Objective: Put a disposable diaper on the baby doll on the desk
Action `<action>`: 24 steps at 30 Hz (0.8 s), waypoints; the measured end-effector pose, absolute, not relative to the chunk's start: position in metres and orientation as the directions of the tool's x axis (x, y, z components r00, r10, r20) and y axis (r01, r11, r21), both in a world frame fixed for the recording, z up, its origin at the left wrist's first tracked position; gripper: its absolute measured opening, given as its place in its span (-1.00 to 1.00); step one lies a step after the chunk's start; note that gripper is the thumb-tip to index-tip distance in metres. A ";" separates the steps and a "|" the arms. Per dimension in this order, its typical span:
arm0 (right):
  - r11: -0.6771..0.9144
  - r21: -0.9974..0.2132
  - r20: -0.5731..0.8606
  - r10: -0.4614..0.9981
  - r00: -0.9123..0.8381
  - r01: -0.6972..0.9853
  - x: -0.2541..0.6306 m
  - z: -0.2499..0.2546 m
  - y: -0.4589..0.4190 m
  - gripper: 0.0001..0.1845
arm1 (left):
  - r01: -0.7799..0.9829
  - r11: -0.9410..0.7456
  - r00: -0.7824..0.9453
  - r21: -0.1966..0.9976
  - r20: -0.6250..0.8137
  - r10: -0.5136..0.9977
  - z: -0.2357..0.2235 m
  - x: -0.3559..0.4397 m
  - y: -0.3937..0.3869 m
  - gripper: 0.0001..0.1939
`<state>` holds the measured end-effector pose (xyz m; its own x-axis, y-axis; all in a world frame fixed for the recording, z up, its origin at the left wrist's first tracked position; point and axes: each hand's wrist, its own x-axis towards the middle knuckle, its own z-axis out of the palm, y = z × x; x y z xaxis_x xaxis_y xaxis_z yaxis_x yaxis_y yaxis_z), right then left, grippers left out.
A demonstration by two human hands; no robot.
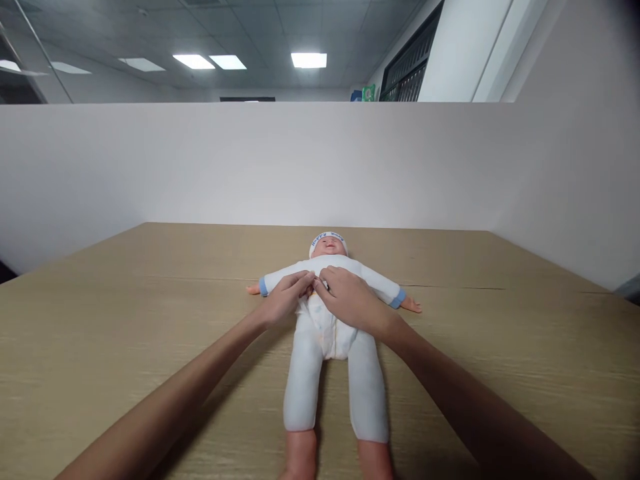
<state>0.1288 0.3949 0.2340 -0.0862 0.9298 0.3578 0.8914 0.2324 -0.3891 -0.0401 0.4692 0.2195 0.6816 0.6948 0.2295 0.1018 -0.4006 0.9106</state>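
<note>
A baby doll (pixel 305 360) lies on its back, its head away from me and its legs toward me. It has a white top (pixel 345 264) with blue cuffs, white leggings and a white cap with blue lettering. A white diaper (pixel 327 330) is around its hips. My left hand (pixel 289 295) is closed at the diaper's front waist, on the left side. Beside it, fingertips nearly meeting, my right hand (pixel 347 297) is closed at the same waist edge with fingers bent down. Both hands hide most of the waistband and the doll's belly.
The doll rests on a wood-grain table (pixel 150 373) with a thin seam (pixel 460 287) running across it. A white partition (pixel 320 163) rises behind the table, and a pale wall (pixel 575 173) stands on the right. The doll's arms are spread outward.
</note>
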 end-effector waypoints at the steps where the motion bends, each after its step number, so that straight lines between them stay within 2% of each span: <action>1: 0.234 -0.399 0.351 0.932 -0.088 0.887 0.131 0.233 0.396 -0.67 | 0.070 -0.380 0.667 0.922 0.240 0.705 0.216 -0.043 0.469 -0.54; 2: 0.234 -0.407 0.345 0.934 -0.089 0.883 0.134 0.232 0.397 -0.67 | 0.032 -0.353 0.649 0.935 0.249 0.718 0.213 -0.047 0.469 -0.58; 5: 0.236 -0.436 0.337 0.938 -0.086 0.868 0.144 0.230 0.403 -0.65 | -0.023 -0.315 0.595 0.949 0.266 0.758 0.205 -0.055 0.465 -0.52; 7: 0.234 -0.470 0.344 0.937 -0.068 0.851 0.150 0.230 0.408 -0.73 | 0.044 -0.411 0.570 0.910 0.315 0.759 0.205 -0.059 0.457 -0.58; 9: 0.232 -0.490 0.390 0.920 -0.027 0.840 0.154 0.232 0.406 -0.86 | 0.118 -0.558 0.559 0.822 0.409 0.721 0.208 -0.064 0.443 -0.68; 12: 0.279 -0.466 0.522 0.853 0.006 0.840 0.145 0.237 0.381 -0.85 | 0.123 -0.735 0.644 0.667 0.510 0.570 0.214 -0.075 0.415 -0.77; 15: 0.383 -0.478 0.549 0.833 -0.071 0.790 0.126 0.235 0.327 -0.91 | 0.115 -0.829 0.813 0.547 0.427 0.395 0.217 -0.091 0.388 -0.83; 17: 0.411 -0.554 0.444 0.881 -0.161 0.724 0.118 0.227 0.290 -0.94 | 0.153 -0.847 0.876 0.508 0.327 0.355 0.215 -0.101 0.377 -0.84; 20: 0.380 -0.558 0.336 0.916 -0.218 0.738 0.125 0.205 0.262 -0.95 | 0.245 -0.807 0.867 0.537 0.251 0.430 0.208 -0.109 0.372 -0.84; 24: 0.249 -0.474 0.303 0.947 -0.110 0.844 0.151 0.182 0.275 -0.95 | 0.394 -0.699 0.767 0.597 0.205 0.607 0.203 -0.098 0.381 -0.78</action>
